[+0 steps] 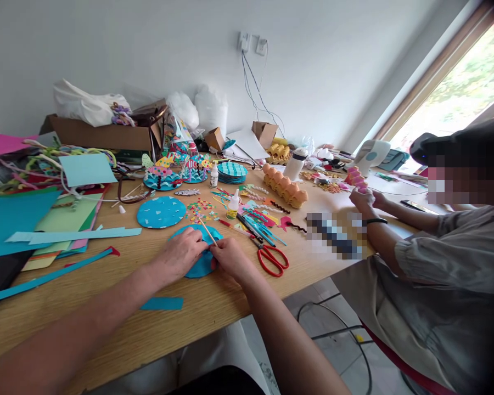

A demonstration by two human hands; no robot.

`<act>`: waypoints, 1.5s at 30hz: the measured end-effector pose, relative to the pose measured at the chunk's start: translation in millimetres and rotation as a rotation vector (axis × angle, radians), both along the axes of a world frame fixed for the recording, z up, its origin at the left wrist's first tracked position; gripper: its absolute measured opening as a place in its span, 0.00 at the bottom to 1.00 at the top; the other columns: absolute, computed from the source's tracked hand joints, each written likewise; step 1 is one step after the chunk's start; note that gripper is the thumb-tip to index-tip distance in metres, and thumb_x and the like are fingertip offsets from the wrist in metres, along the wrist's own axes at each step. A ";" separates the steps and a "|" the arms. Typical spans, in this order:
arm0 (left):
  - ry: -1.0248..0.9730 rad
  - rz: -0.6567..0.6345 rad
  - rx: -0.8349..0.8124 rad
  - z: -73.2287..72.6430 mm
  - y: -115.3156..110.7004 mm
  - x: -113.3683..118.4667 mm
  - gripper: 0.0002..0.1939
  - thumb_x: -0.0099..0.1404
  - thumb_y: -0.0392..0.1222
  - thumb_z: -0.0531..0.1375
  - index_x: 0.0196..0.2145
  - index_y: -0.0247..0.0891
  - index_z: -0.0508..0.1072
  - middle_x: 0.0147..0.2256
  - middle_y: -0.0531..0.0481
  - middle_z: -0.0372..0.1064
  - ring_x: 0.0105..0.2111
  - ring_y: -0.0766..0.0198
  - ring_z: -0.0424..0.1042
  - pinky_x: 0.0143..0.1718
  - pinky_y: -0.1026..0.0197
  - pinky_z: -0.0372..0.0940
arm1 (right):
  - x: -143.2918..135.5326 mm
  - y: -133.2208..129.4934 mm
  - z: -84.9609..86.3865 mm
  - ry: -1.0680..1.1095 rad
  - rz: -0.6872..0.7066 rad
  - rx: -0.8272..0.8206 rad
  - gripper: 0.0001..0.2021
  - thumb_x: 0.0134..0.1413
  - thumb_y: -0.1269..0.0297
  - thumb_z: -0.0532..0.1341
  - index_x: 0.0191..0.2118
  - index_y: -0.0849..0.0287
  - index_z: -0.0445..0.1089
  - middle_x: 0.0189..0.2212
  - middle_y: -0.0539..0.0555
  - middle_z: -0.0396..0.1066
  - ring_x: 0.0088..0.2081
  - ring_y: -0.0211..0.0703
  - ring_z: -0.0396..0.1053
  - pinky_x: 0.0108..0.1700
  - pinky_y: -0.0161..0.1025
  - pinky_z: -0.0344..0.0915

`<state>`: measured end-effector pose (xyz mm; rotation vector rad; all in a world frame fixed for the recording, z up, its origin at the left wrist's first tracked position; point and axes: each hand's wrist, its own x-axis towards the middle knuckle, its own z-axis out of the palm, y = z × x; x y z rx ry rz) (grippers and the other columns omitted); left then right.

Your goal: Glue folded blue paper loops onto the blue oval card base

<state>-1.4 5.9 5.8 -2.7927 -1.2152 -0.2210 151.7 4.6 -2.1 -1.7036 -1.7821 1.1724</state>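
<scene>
head: hands (185, 249) close together over blue disc (198, 269)

Smooth wood across the light-brown bench (206, 308); matt, paper-like finish on the near round blue disc (199, 269); glossy plastic on red looped scissor handles (262, 250).

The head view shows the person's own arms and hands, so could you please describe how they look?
The left hand and right hand are ungloved. The left forearm and right forearm are bare, with no sleeve, watch or bracelet in view.
</scene>
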 end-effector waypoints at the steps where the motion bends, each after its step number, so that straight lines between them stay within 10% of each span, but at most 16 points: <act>1: 0.002 0.004 0.000 -1.6 0.4 -0.3 0.09 0.66 0.35 0.53 0.35 0.38 0.74 0.34 0.47 0.66 0.38 0.58 0.63 0.40 0.57 0.62 | 0.3 -0.1 0.0 0.000 0.000 -0.002 0.18 0.52 0.71 0.51 0.13 0.59 0.63 0.12 0.47 0.62 0.16 0.33 0.57 0.22 0.31 0.53; 13: 0.010 0.010 0.010 -8.8 0.9 -2.2 0.09 0.64 0.33 0.53 0.34 0.39 0.73 0.35 0.48 0.65 0.39 0.57 0.62 0.39 0.57 0.61 | 23.4 -15.5 17.1 -0.124 -0.037 0.163 0.14 0.58 0.67 0.49 0.28 0.60 0.70 0.20 0.50 0.70 0.22 0.35 0.64 0.25 0.30 0.55; 17: -0.006 -0.001 0.014 -11.4 2.1 -2.7 0.09 0.64 0.32 0.53 0.33 0.39 0.72 0.35 0.47 0.65 0.38 0.57 0.62 0.39 0.57 0.60 | 53.7 -24.8 28.1 -0.560 -0.096 0.306 0.19 0.63 0.61 0.45 0.34 0.59 0.71 0.31 0.57 0.74 0.34 0.42 0.70 0.33 0.34 0.57; 28: 0.007 -0.021 0.073 -14.1 4.2 -2.1 0.06 0.60 0.31 0.58 0.31 0.39 0.72 0.34 0.46 0.67 0.38 0.56 0.63 0.38 0.56 0.60 | 74.3 -22.5 7.9 -0.900 -0.077 0.300 0.15 0.59 0.67 0.49 0.36 0.62 0.74 0.37 0.64 0.71 0.42 0.53 0.68 0.39 0.42 0.60; 36: 0.033 0.020 0.086 -11.9 -1.5 0.1 0.04 0.60 0.34 0.59 0.35 0.39 0.71 0.34 0.47 0.70 0.39 0.53 0.65 0.37 0.53 0.58 | 76.4 38.1 22.1 -0.592 -0.154 0.430 0.17 0.53 0.64 0.57 0.49 0.59 0.68 0.47 0.59 0.67 0.47 0.48 0.65 0.44 0.39 0.58; 45: 0.040 0.040 0.045 -11.2 -6.3 2.7 0.07 0.63 0.34 0.55 0.38 0.39 0.71 0.35 0.47 0.71 0.39 0.53 0.66 0.38 0.52 0.56 | 64.1 106.4 -3.4 -0.416 -0.094 0.424 0.17 0.45 0.61 0.63 0.43 0.61 0.69 0.37 0.54 0.72 0.38 0.42 0.66 0.37 0.34 0.58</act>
